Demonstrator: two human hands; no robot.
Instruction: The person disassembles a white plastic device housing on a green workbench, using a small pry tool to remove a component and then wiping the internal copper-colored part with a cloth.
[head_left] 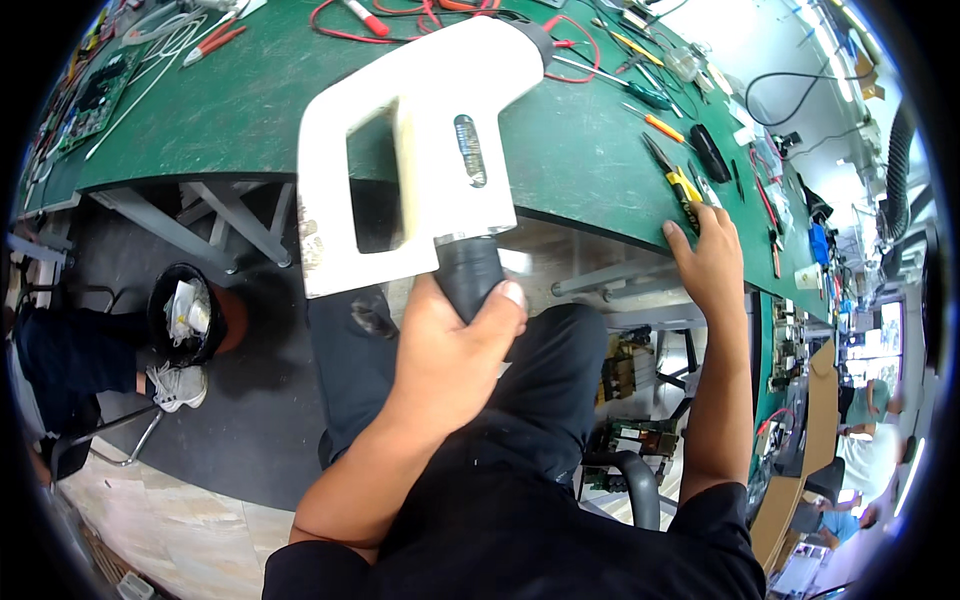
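In my left hand (450, 345) is a white plastic device (330, 130) with a looped handle, a slotted oval window and a dark round end. My fingers wrap round its black cylindrical part (470, 275), holding the device up in front of the table edge. Over at the right, my right hand (712, 255) rests at the table edge. Its thumb and index finger lie on either side of the handle ends of yellow-and-black pliers (683, 184). A second hand tool (704, 186) with pale handles lies close beside them, partly hidden by the fingers.
The green table (200, 120) carries an orange screwdriver (662, 127), a green-handled screwdriver (648, 95), a black case (709, 152), red leads and a circuit board (98, 100). Below stand a waste bin (185, 335) and another person's shoe (178, 387).
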